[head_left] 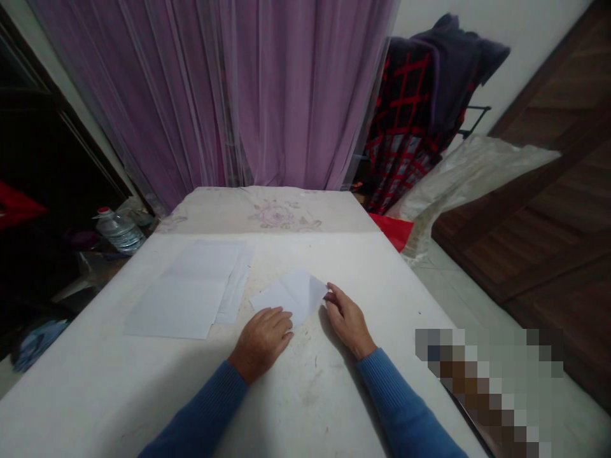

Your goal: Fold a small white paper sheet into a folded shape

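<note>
A small white sheet of paper (pixel 298 289), creased and roughly diamond-shaped, lies in the middle of the white table (pixel 305 413). My left hand (pixel 263 337) rests on its near left edge, fingers laid out flat and close together. At the paper's right corner, my right hand (pixel 347 318) pinches the tip between thumb and fingers, and that corner looks slightly raised. To the left of my hands lies a stack of larger white paper sheets (pixel 184 289), with some edges sticking out on its right side.
A floral cloth (pixel 277 213) covers the table's far end, with purple curtains (pixel 286 95) behind. A large plastic bottle (pixel 119 230) stands beyond the left edge. On the right are hanging clothes (pixel 410 108), a pale plastic sheet (pixel 468 175) and a red item (pixel 392 230).
</note>
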Motion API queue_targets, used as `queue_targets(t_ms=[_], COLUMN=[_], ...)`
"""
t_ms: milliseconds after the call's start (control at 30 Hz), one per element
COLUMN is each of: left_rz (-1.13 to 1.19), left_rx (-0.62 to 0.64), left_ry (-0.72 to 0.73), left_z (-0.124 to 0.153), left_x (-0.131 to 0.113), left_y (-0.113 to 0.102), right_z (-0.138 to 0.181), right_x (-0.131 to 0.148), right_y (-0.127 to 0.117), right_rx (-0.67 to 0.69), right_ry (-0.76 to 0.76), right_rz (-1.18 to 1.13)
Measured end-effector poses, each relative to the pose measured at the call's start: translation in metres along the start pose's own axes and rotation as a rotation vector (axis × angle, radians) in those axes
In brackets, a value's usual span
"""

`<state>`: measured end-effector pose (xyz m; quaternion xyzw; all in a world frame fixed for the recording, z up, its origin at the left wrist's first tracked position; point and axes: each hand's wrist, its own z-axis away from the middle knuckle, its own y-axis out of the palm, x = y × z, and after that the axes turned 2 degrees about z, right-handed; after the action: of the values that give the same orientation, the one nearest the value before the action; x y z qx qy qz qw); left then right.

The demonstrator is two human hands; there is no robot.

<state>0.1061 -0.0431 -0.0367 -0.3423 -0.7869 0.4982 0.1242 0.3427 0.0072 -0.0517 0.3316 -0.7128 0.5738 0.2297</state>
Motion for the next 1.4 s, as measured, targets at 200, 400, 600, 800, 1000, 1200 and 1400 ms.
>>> queue_targets(t_ms=[200, 400, 600, 800, 1000, 1200, 1400], left_rz=[-0.028, -0.069, -0.050, 0.042, 0.075, 0.204, 0.018], left_rx=[-0.009, -0.009, -0.038, -0.019, 0.012, -0.137, -0.224], left_ry=[0.027, 0.043, 0.014, -0.039, -0.205, -0.423, -0.422], left_z=[0.001, 0.002, -0.001, -0.001, 0.011, 0.022, 0.018], left_x=[0.003, 0.006, 0.007, -0.002, -0.010, 0.005, 0.005], left_y=[0.004, 0.003, -0.002, -0.005, -0.019, -0.030, -0.029], right_z=[-0.017, -0.033, -0.011, 0.015, 0.017, 0.025, 0.031], right_x=[-0.004, -0.008, 0.006, 0.035, 0.041, 0.046, 0.055], right_y=[-0.002, -0.003, 0.007, 0.024, 0.019, 0.018, 0.017], right_rx=[-0.022, 0.085, 0.025, 0.054, 0.040, 0.213, 0.278], right_ry=[0.127, 0.119, 0.130, -0.050, -0.158, -0.557, -0.561], right_rz=[-0.301, -0.348, -0.452, -0.431, -0.204, 0.110, 0.251])
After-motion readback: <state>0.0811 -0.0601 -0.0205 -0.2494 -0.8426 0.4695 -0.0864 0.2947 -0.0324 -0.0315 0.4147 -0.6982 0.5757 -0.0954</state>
